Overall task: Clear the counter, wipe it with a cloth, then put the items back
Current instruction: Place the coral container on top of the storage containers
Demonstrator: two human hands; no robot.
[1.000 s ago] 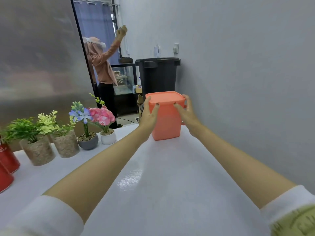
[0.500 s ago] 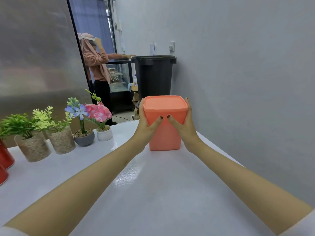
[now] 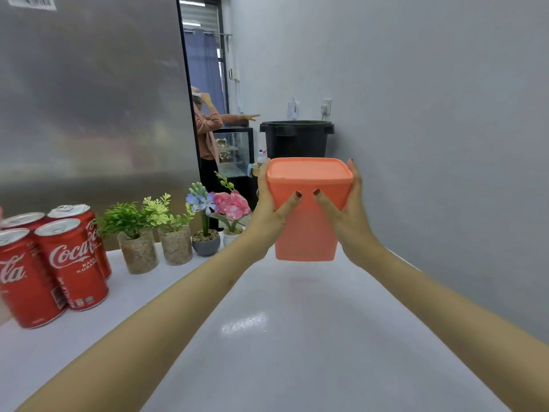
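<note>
An orange lidded plastic container is held between both my hands near the far end of the white counter. My left hand grips its left side and my right hand grips its right side, thumbs pressed on the front. The container's base looks lifted slightly off the counter. Along the left edge stand several red Coca-Cola cans and a row of small potted artificial plants, some green, one with blue flowers, one with pink.
A grey wall runs close along the counter's right side. Beyond the far end stands a black bin. Another person stands in the doorway by a glass display case. A steel panel rises behind the cans.
Both hands have raised the orange container off the counter and drawn it nearer. The view has shifted left, bringing the cans into sight.
</note>
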